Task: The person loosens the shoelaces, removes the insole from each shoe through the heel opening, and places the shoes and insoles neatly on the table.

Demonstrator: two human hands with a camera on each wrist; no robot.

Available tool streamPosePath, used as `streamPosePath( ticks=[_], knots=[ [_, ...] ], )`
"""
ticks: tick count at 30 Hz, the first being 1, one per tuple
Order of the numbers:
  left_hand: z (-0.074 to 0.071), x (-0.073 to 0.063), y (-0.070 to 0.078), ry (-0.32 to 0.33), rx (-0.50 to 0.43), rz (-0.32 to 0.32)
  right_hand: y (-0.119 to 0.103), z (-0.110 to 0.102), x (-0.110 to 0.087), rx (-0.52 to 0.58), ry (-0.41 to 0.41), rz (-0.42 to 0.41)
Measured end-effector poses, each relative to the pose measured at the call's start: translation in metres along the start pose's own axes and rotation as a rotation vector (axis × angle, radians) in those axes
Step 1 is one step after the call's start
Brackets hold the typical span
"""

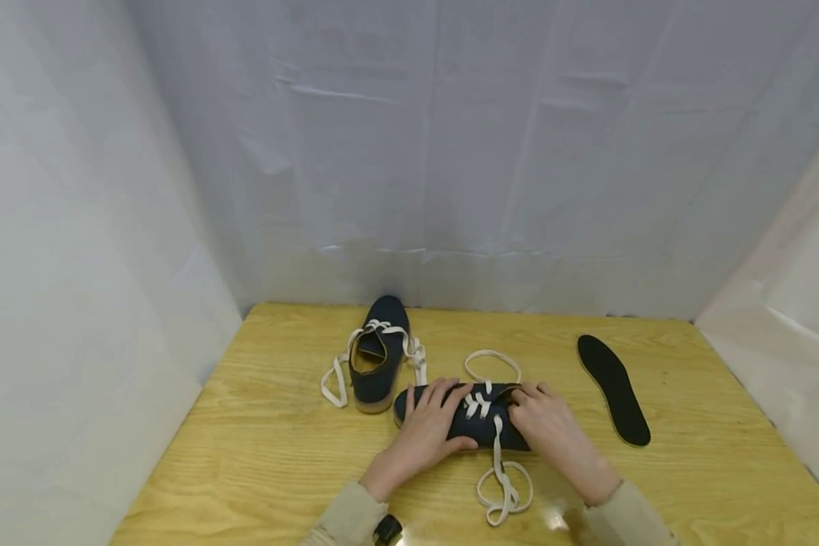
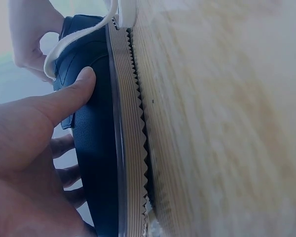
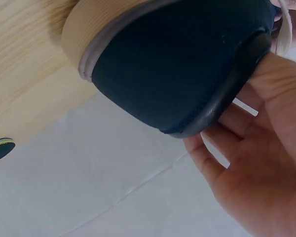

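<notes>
A navy lace-up shoe (image 1: 450, 428) lies sole down on the table, toe to the left. My left hand (image 1: 426, 428) grips its front part from above, thumb (image 2: 81, 91) against the near side and fingers over the far side. At the heel end, my right hand (image 1: 549, 425) reaches over the collar (image 3: 222, 113) into the shoe's opening. The fingertips inside are hidden, so I cannot tell whether they hold anything. White laces (image 1: 498, 470) hang loose on both sides of the shoe.
A second navy shoe (image 1: 382, 364) with loose white laces stands behind and to the left, toe pointing away. To the right lies a black insole (image 1: 614, 390). White sheeting (image 1: 416, 152) walls the wooden table (image 1: 280, 455) at the back and sides.
</notes>
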State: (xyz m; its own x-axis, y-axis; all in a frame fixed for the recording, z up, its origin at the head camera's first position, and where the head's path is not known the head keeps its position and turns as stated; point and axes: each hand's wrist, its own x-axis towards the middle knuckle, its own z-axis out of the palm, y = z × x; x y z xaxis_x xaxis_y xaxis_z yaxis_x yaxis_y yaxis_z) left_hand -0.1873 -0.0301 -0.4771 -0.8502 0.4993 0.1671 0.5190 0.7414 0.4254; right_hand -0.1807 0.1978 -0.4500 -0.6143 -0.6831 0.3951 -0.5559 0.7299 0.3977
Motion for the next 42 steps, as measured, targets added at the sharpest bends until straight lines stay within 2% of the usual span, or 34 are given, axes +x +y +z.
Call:
streamPosePath(
  ticks=[9, 14, 22, 35, 42],
  knots=[
    [-0.002, -0.001, 0.0, -0.01, -0.02, -0.002, 0.006, 0.007, -0.003, 0.055, 0.005, -0.014],
    [-0.004, -0.001, 0.0, -0.002, -0.027, -0.008, 0.002, 0.01, -0.007, 0.073, 0.015, 0.015],
    [0.0, 0.0, -0.002, -0.005, -0.018, -0.009, -0.002, 0.014, -0.018, 0.139, 0.208, -0.008],
    [0.0, 0.0, -0.001, -0.008, -0.017, -0.001, 0.004, 0.005, -0.024, 0.177, 0.364, -0.111],
    [0.0, 0.0, -0.002, -0.007, -0.009, -0.006, 0.016, 0.001, -0.032, 0.211, 0.428, -0.081]
  ],
)
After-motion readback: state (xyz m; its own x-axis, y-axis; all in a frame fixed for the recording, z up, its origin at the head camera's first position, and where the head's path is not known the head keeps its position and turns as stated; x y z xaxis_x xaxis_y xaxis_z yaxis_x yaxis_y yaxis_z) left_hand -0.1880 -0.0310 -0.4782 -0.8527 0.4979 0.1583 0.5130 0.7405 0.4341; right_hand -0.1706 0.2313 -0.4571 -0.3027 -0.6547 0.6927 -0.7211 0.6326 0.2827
